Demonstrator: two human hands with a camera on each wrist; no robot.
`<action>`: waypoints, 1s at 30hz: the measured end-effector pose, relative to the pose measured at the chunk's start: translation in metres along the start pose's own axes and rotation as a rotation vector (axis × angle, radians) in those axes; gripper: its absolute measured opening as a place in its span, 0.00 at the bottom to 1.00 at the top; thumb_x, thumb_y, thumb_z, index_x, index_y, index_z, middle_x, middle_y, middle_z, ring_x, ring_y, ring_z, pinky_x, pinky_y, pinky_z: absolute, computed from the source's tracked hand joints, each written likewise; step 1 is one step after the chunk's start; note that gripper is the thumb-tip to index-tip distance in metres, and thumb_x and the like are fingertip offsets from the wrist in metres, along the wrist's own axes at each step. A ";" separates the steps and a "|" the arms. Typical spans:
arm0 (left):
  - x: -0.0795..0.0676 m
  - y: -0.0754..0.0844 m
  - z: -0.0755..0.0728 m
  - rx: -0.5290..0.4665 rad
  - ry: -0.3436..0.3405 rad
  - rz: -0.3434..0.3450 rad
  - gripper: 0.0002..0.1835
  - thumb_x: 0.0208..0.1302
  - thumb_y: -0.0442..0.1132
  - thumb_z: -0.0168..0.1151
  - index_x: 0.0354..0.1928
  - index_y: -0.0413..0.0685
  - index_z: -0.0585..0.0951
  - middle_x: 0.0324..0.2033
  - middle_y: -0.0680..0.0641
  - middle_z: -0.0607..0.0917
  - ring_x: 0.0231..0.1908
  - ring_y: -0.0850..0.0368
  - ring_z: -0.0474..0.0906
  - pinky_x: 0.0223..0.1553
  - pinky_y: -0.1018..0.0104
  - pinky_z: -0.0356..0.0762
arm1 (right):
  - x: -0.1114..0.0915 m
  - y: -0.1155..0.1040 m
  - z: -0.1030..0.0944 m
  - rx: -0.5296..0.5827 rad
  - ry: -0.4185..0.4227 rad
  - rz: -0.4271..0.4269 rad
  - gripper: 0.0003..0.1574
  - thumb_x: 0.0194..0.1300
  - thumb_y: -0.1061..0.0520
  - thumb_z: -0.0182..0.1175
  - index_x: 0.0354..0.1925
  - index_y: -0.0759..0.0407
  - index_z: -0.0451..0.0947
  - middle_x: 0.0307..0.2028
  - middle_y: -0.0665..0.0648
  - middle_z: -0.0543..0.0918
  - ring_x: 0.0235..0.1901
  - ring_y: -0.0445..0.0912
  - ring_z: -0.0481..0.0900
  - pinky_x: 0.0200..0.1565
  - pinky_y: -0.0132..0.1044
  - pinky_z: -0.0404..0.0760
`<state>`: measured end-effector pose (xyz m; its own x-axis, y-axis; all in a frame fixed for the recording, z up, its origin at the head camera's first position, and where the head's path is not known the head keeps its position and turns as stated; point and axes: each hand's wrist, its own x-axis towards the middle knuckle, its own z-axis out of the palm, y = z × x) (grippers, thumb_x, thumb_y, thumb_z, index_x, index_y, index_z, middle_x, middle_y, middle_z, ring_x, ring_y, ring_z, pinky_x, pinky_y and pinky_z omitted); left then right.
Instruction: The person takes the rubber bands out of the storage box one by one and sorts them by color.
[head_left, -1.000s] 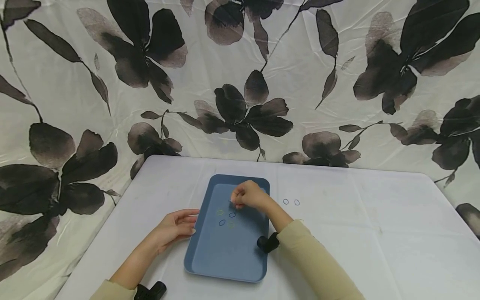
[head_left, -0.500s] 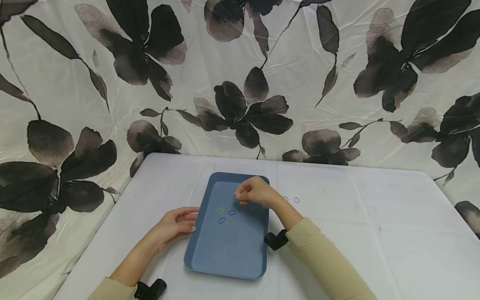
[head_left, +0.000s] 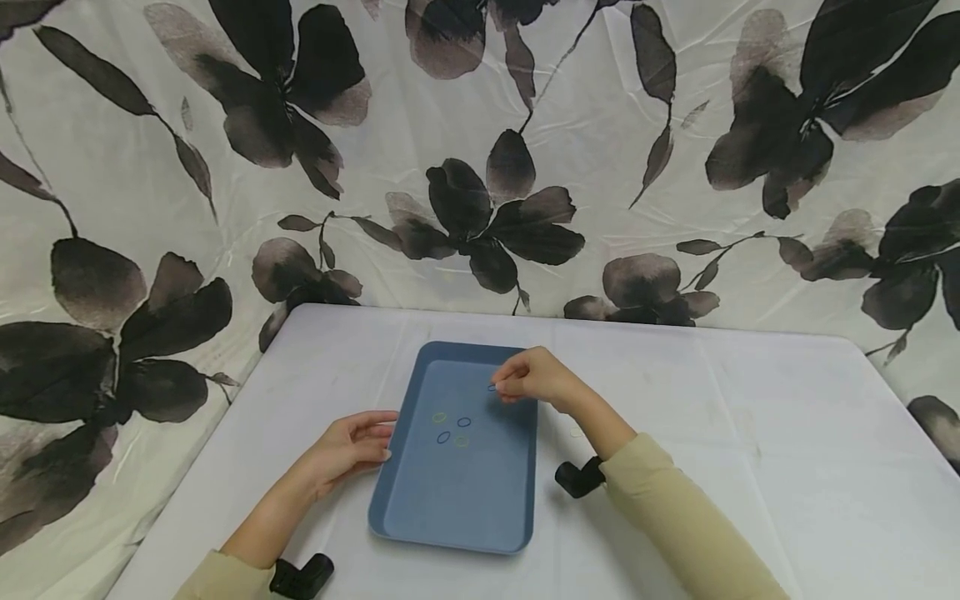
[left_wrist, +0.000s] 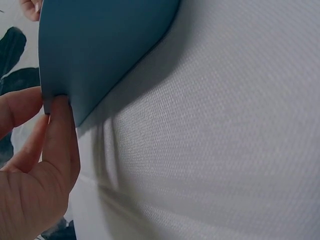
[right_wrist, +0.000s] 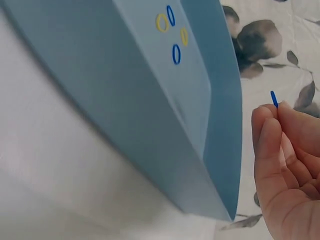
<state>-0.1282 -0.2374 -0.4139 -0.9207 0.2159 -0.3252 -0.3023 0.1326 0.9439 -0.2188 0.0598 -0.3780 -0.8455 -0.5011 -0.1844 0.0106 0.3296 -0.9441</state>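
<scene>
My right hand [head_left: 542, 379] pinches a small blue ring [right_wrist: 274, 98] between thumb and fingertips, over the right side of the blue tray [head_left: 450, 508]. The ring points up past the fingertips in the right wrist view. My left hand [head_left: 341, 450] lies at the tray's left rim with fingers nearly straight, its fingertips touching the outer edge in the left wrist view. Inside the tray lie two blue rings, one upper [head_left: 464, 422] and one lower [head_left: 444, 437], and two yellow rings, one left [head_left: 439, 417] and one right [head_left: 462, 441].
A pale yellow ring [head_left: 576, 432] lies on the white tablecloth [head_left: 720, 467] beside the right wrist. Black wrist cameras, a left one [head_left: 302, 577] and a right one [head_left: 580, 477], sit below the cuffs. A floral curtain [head_left: 480, 150] hangs behind the table.
My right hand has moved right across the tray toward its right rim, with the blue ring in its fingertips. Its arm now covers the two blue rings on the tablecloth. The left hand has stayed put.
</scene>
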 end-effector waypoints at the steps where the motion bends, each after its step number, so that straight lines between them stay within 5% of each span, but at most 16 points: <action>1: 0.000 0.000 0.000 -0.001 -0.001 0.002 0.35 0.52 0.22 0.59 0.64 0.26 0.61 0.52 0.32 0.73 0.44 0.58 0.78 0.40 0.69 0.78 | -0.001 0.000 -0.002 -0.001 0.000 -0.001 0.11 0.59 0.69 0.60 0.41 0.75 0.79 0.34 0.66 0.83 0.34 0.52 0.83 0.41 0.44 0.81; 16: 0.001 -0.001 -0.001 -0.008 -0.014 0.013 0.35 0.52 0.22 0.59 0.64 0.25 0.60 0.52 0.32 0.73 0.43 0.59 0.78 0.40 0.69 0.78 | -0.015 0.012 -0.035 -0.009 0.015 -0.005 0.14 0.62 0.68 0.57 0.45 0.78 0.76 0.42 0.71 0.80 0.42 0.59 0.81 0.44 0.44 0.80; 30: 0.001 -0.001 -0.001 -0.005 -0.018 0.012 0.35 0.53 0.22 0.59 0.64 0.26 0.60 0.53 0.31 0.72 0.45 0.58 0.78 0.41 0.69 0.78 | -0.030 0.030 -0.066 -0.068 0.072 0.040 0.14 0.62 0.67 0.57 0.45 0.76 0.76 0.33 0.64 0.82 0.34 0.51 0.82 0.43 0.45 0.80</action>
<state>-0.1296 -0.2383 -0.4150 -0.9195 0.2350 -0.3151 -0.2929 0.1252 0.9479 -0.2282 0.1378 -0.3830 -0.8811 -0.4288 -0.1993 0.0110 0.4027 -0.9153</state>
